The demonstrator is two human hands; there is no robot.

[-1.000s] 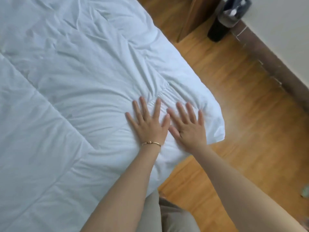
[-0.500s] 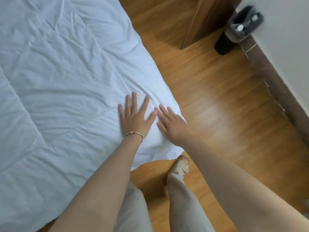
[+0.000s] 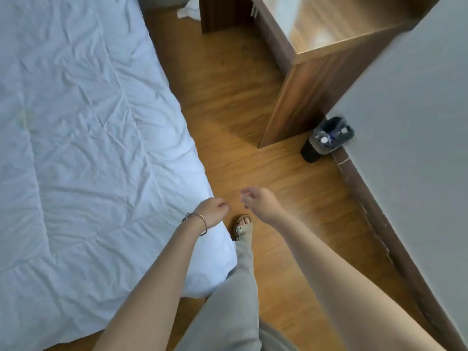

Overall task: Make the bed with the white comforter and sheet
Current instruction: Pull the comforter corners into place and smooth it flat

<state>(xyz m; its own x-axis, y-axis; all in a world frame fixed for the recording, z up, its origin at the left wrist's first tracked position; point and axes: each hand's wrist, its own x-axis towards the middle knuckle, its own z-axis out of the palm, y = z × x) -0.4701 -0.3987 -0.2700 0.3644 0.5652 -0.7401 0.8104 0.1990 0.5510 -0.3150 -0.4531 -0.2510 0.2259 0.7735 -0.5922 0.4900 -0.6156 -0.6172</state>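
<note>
The white comforter (image 3: 83, 153) lies spread and wrinkled over the bed, filling the left half of the view, its right edge hanging toward the floor. My left hand (image 3: 212, 212), with a bracelet at the wrist, hovers at that edge with its fingers loosely curled and holds nothing. My right hand (image 3: 258, 202) is in the air above the wooden floor just right of the bed, fingers also loosely curled and empty. Neither hand touches the comforter. No separate sheet can be told apart.
A wooden floor (image 3: 228, 102) runs along the bed's right side. A wooden desk or cabinet (image 3: 304, 72) stands at the upper right, with a black bin (image 3: 326, 139) holding bottles by the wall (image 3: 417, 160). My sandalled foot (image 3: 241, 226) is beside the bed.
Both hands have lifted off the comforter, where they lay flat, and drawn back past its right edge, fingers now relaxed. The view has swung along the bed toward the desk.
</note>
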